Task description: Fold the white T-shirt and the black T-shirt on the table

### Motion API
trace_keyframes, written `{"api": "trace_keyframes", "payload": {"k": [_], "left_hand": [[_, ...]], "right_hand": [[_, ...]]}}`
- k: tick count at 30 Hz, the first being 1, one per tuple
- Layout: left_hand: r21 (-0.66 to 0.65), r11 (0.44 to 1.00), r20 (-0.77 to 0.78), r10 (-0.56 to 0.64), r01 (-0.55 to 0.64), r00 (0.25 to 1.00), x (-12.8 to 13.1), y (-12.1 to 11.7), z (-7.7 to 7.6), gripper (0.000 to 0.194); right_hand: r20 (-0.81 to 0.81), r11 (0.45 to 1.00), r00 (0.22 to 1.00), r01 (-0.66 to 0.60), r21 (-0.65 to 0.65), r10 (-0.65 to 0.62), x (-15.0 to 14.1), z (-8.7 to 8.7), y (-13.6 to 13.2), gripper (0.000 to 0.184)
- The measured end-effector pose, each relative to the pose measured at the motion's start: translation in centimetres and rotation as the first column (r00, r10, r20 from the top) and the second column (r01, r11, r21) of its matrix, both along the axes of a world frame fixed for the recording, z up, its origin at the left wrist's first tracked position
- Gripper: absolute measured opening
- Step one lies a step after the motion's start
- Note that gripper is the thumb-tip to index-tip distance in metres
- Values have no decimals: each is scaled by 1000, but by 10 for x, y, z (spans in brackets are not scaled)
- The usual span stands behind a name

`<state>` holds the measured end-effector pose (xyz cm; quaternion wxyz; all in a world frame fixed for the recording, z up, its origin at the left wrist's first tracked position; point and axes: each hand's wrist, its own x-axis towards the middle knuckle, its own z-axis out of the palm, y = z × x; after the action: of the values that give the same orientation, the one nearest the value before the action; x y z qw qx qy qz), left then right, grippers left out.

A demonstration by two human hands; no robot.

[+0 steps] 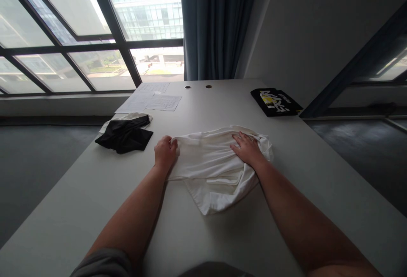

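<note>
A crumpled white garment (pixel 212 167) lies in the middle of the pale table (pixel 95 192). My left hand (pixel 165 152) is closed on the garment's left edge, fingers curled round the cloth. My right hand (pixel 248 148) lies flat on the right part of the garment, fingers stretched out and pressing the cloth down. A loose flap of the garment hangs toward me between my forearms.
A black garment over a white one (pixel 125 135) lies at the left of the table. Sheets of paper (pixel 152 99) sit farther back. A folded black garment with a yellow and white print (pixel 276 101) is at the far right. Windows and a blue curtain stand behind.
</note>
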<state>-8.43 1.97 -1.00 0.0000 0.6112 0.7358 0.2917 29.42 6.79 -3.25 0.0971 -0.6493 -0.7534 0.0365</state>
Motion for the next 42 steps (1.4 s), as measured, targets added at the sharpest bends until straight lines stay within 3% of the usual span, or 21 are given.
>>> {"api": "trace_keyframes", "payload": {"k": [3, 6, 9, 13, 17, 23, 27, 30, 32, 35, 38, 40, 42], "left_hand": [[36, 996, 67, 74, -76, 995, -6, 1, 0, 18], [77, 995, 193, 55, -71, 980, -6, 2, -4, 19], [171, 985, 264, -66, 21, 962, 1, 1, -8, 23], [264, 929, 166, -309, 259, 937, 10, -4, -5, 26], [124, 867, 76, -493, 483, 866, 20, -10, -1, 21], [-70, 827, 87, -553, 558, 829, 26, -13, 1, 44], [-250, 677, 40, -707, 692, 706, 21, -13, 5, 60], [-305, 606, 33, -765, 735, 644, 18, -14, 8, 80], [-313, 567, 49, -792, 762, 609, 16, -14, 9, 91], [-304, 549, 59, -805, 778, 591, 16, -14, 8, 105], [-274, 572, 47, -795, 773, 605, 17, -13, 4, 115], [-260, 593, 35, -783, 762, 621, 20, -13, 1, 114], [-253, 629, 18, -756, 735, 654, 22, -13, -2, 109]], "right_hand": [[-11, 996, 998, 66, 60, -66, 16, -4, 5, 58], [-39, 990, 997, 76, 120, -72, 26, -10, 8, 56], [-63, 982, 996, 69, 174, -58, 28, -15, 9, 53], [-72, 978, 997, 37, 205, -23, 27, -17, 9, 51], [-69, 975, 998, 10, 220, 6, 28, -15, 9, 50], [-62, 975, 998, 10, 223, 4, 27, -14, 9, 49], [-90, 972, 996, 8, 235, 14, 29, -16, 11, 52], [-141, 971, 989, -2, 240, 37, 29, -12, 11, 52], [-197, 967, 975, -53, 250, 105, 26, -5, 7, 48], [-273, 926, 909, -232, 298, 316, 7, 13, -10, 44], [-265, 823, 789, -471, 318, 554, -28, 28, -39, 41], [-258, 721, 673, -654, 231, 693, -54, 32, -60, 36], [-273, 659, 609, -738, 148, 744, -74, 31, -75, 41]]}}
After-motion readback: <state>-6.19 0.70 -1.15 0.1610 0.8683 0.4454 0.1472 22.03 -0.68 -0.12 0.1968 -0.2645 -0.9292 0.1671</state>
